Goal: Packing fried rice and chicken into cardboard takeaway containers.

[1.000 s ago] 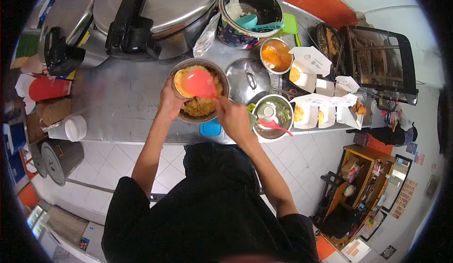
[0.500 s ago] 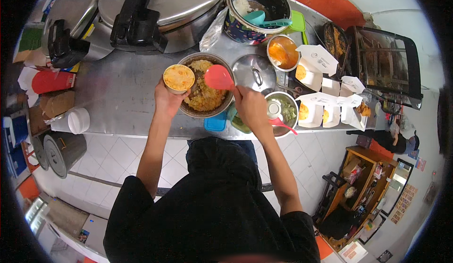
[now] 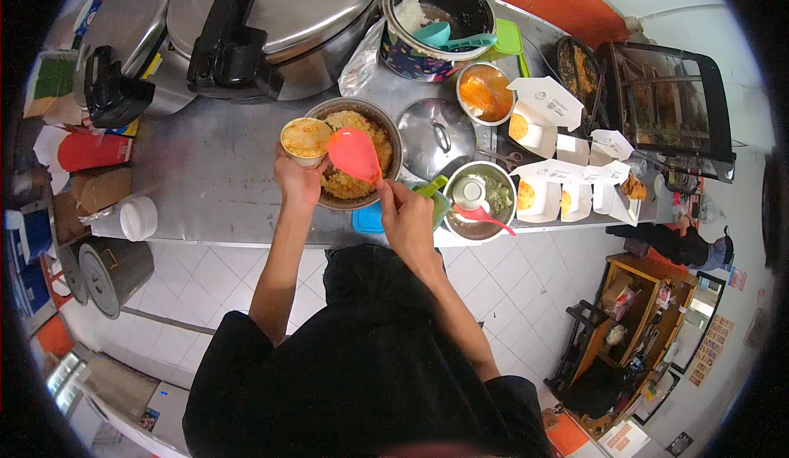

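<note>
My left hand [image 3: 297, 180] is closed round a small cup [image 3: 305, 139], which is filled to the brim with yellow-orange fried rice. In my right hand [image 3: 408, 216] is the handle of a red rice paddle [image 3: 354, 153]; its blade hovers beside the cup's right edge, and I cannot tell whether they touch. Beneath both stands a round metal bowl [image 3: 398, 150] with more of the fried rice [image 3: 348, 188] in it. A blue lid or box [image 3: 367, 219] lies partly hidden near my right hand, close to a green-handled utensil [image 3: 432, 185].
A steel pot lid [image 3: 436, 137] rests right of the bowl. Beyond it are a pot of white rice [image 3: 411, 16], an orange-filled bowl [image 3: 493, 104], a bowl of chopped greens [image 3: 503, 191] and open white food boxes [image 3: 538, 141]. Large lidded pots [image 3: 288, 2] fill the back left.
My right hand has come nearer and to the left, bringing the paddle blade from over the bowl's rice to the cup's edge. The cup has shifted slightly left.
</note>
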